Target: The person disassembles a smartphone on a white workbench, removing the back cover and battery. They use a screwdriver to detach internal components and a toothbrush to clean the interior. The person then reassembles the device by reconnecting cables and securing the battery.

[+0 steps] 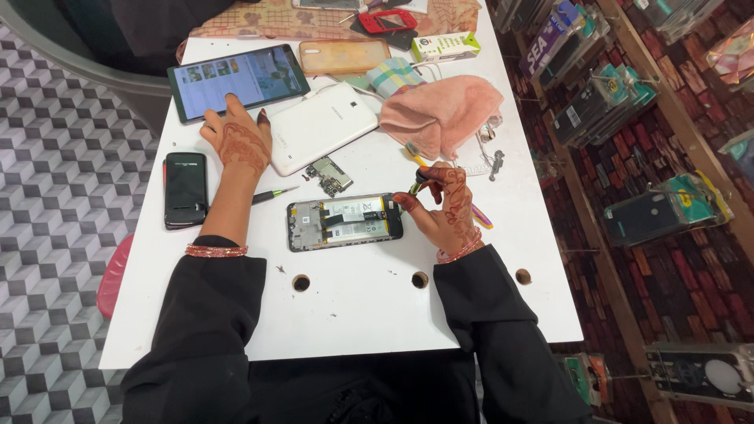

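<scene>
Green-white box [445, 47] at 12 o'clock on surface [353, 314]. Left hand [239, 141] spread flat, fingertip on tablet [238, 80]; right hand [444, 206] pinching screwdriver [419, 183] over opened phone [344, 221].

Your hands over an opened phone

Your right hand [446, 206] grips a screwdriver [417, 185], tip just beside the opened phone [344, 222]; your left hand [238, 140] touches the tablet [236, 80].

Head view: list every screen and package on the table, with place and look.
Tablet: far left, lit screen, left hand touching it.
Black phone: left edge, dark screen.
Small box: far side, green and white.
Opened phone: centre, right hand beside it.
</scene>
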